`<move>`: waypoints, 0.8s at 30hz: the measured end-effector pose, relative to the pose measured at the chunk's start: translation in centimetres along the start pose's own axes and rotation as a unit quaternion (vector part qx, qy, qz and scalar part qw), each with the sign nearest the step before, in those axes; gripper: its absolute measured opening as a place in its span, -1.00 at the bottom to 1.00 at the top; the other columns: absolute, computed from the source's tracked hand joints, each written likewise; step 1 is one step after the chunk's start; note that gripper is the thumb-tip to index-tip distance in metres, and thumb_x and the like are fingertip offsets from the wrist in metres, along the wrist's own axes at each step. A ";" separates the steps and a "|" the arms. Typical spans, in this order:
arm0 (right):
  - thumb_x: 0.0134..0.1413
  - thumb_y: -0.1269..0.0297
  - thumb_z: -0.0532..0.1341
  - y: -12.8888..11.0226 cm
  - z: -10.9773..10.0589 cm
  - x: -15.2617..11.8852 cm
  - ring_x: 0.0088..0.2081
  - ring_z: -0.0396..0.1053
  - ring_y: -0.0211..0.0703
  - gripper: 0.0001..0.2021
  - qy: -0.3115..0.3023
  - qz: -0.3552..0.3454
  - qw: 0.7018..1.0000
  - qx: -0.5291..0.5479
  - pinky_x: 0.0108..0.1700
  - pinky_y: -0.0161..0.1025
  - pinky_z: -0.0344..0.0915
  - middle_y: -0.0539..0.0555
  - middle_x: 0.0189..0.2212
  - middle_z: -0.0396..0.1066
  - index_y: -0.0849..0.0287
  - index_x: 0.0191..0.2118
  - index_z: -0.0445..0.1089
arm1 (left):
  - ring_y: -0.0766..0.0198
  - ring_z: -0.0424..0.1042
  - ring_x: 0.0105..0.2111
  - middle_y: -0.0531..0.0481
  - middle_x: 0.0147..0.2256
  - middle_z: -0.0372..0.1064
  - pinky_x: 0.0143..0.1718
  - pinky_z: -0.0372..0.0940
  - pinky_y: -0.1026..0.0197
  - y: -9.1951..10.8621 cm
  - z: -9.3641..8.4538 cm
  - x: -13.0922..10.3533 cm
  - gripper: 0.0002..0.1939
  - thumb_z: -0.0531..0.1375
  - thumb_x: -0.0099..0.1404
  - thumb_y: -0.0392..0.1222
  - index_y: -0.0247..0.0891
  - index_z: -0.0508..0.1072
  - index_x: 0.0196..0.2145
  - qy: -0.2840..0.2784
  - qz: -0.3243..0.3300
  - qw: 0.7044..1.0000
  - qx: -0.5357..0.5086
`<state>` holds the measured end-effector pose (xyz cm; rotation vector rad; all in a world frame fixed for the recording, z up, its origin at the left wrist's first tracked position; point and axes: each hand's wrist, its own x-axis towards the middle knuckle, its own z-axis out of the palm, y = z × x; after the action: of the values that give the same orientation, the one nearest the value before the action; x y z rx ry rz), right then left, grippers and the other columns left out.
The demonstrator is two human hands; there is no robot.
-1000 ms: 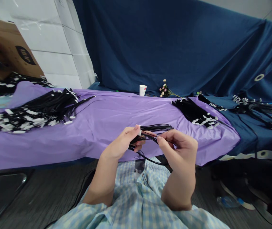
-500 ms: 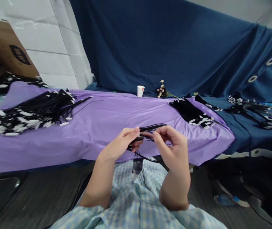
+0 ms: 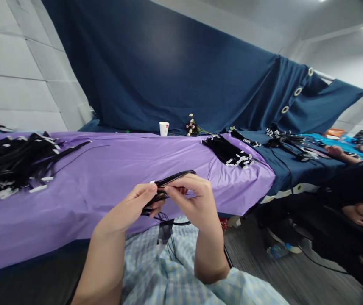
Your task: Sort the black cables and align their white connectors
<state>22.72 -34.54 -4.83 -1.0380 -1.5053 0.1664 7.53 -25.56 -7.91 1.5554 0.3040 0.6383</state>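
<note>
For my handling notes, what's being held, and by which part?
A black cable bundle, held by the left grip beside its white tag; the right grip touches it too, its exact hold hidden.

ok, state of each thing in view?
left hand: closed on cable bundle
right hand: at cable bundle, grip partly hidden
cable bundle: looped, loose ends hanging
left cable pile: heaped
right cable pile: roughly aligned
paper cup: upright
flowers: lying down
purple cloth: spread, wrinkled
blue curtain: hanging
bottle: on its side

No legible text, red mark [image 3: 166,126] on white cup [image 3: 163,130], too small to read
</note>
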 end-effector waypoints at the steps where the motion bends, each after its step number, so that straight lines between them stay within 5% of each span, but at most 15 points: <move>1: 0.09 0.43 0.28 0.0 0.0 0.0 -0.43 0.33 -0.35 -0.92 0.000 0.000 1.000 -0.002 -0.38 -0.40 0.27 0.01 -0.46 0.50 0.19 -0.37 0.54 | 0.40 0.13 -0.58 0.08 -0.59 0.11 -0.56 0.09 0.30 -0.1 0.0 0.0 -0.48 0.01 0.36 0.19 -0.35 0.36 -0.46 0.003 -0.001 1.000 0.000; 7: 0.05 0.35 0.32 0.4 -0.4 -0.2 -0.45 0.34 -0.32 -0.95 0.013 0.062 0.996 0.062 -0.39 -0.36 0.29 0.02 -0.47 0.47 0.19 -0.34 0.53 | 0.39 0.16 -0.60 0.06 -0.61 0.13 -0.57 0.11 0.29 0.4 0.2 0.1 -0.47 0.11 0.28 0.23 -0.37 0.39 -0.48 0.026 0.002 0.999 -0.026; 13: -0.06 0.32 0.38 2.1 -1.4 0.2 -0.37 0.36 -0.30 -0.85 0.095 0.139 0.967 0.189 -0.30 -0.35 0.33 -0.01 -0.43 0.40 0.18 -0.35 0.44 | 0.40 0.19 -0.70 0.11 -0.64 0.14 -0.62 0.09 0.33 1.9 0.2 -0.1 -0.44 0.21 0.13 0.32 -0.31 0.49 -0.32 0.053 -0.014 0.978 -0.203; 19: -0.05 0.21 0.39 2.8 -1.1 -0.2 -0.38 0.35 -0.27 -0.78 -0.058 0.157 0.977 0.136 -0.29 -0.32 0.34 0.03 -0.43 0.41 0.22 -0.35 0.40 | 0.41 0.23 -0.71 0.10 -0.61 0.23 -0.61 0.16 0.32 2.4 0.6 0.2 -0.57 0.28 0.11 0.24 -0.22 0.50 -0.39 0.025 -0.014 0.938 -0.345; 24: 0.12 0.16 0.27 2.1 0.1 -0.4 -0.39 0.36 -0.25 -0.79 -0.120 0.141 0.978 0.096 -0.31 -0.32 0.31 0.06 -0.43 0.43 0.24 -0.34 0.43 | 0.39 0.29 -0.62 0.13 -0.60 0.18 -0.49 0.27 0.29 2.4 1.4 0.6 -0.54 0.24 0.12 0.28 -0.23 0.49 -0.42 0.101 0.052 0.933 -0.342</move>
<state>23.57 -33.55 -6.48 -1.0990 -1.5157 0.6445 8.37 -26.68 -5.46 0.8401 0.1268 0.8776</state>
